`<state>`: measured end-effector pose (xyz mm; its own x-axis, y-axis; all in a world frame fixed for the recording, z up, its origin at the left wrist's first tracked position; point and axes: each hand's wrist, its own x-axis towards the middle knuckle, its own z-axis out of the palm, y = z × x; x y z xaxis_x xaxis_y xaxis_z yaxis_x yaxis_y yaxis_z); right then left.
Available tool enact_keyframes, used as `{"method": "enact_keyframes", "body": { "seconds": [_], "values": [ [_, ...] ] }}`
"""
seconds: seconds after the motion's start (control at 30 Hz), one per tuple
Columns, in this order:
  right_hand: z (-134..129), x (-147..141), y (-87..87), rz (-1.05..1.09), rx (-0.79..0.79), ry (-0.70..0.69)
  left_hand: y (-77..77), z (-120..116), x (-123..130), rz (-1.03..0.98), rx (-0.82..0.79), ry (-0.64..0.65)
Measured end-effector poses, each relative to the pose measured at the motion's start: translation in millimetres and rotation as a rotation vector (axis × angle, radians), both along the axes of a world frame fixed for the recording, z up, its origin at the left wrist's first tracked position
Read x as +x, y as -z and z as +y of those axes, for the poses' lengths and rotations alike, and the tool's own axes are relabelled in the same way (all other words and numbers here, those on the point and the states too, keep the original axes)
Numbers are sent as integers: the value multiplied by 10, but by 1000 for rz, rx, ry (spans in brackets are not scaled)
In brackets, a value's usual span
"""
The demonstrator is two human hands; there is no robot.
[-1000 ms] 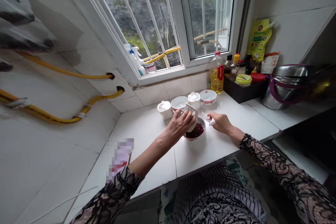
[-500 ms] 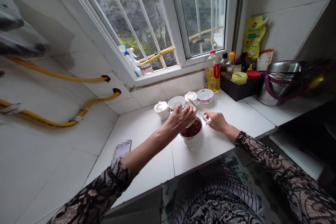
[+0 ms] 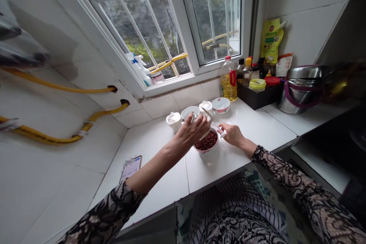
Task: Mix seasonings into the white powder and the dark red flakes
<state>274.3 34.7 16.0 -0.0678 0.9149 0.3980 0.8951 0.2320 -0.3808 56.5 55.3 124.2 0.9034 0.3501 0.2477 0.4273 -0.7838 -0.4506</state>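
On the white counter stands a bowl (image 3: 206, 150) with a pink pattern, holding dark red, crumbly pieces (image 3: 208, 142). My left hand (image 3: 195, 127) is above its far left side, fingers closed around a whitish jar, mostly hidden, with a bit of metal showing by the fingertips. At the bowl's right, my right hand (image 3: 233, 135) grips a utensil with a white handle (image 3: 222, 134); its working end is hidden. Behind the hands are two white lidded jars (image 3: 173, 121) (image 3: 206, 106), a white bowl (image 3: 190, 110) between them, and another flower-patterned bowl (image 3: 221, 105).
A phone (image 3: 133, 168) lies on the counter's left. Along the back right stand an oil bottle (image 3: 229, 80), a black box (image 3: 251, 97) of condiments and a steel pot (image 3: 299, 97) with a purple handle. The counter's front edge (image 3: 188, 193) runs before me.
The whole view has shifted slightly, moving things a little leftward. Both hands keep nearly the same places over and beside the bowl, and their grips look unchanged.
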Motion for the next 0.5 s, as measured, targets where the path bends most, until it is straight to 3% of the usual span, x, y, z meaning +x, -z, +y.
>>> {"method": "enact_keyframes", "body": {
  "seconds": [0.23,0.5],
  "values": [
    [18,-25,-24,39,-28,20,12,-15,-83,-43,-26,16],
    [16,-42,-22,37,-50,19,54,-18,-73,64,133,-37]
  ]
}}
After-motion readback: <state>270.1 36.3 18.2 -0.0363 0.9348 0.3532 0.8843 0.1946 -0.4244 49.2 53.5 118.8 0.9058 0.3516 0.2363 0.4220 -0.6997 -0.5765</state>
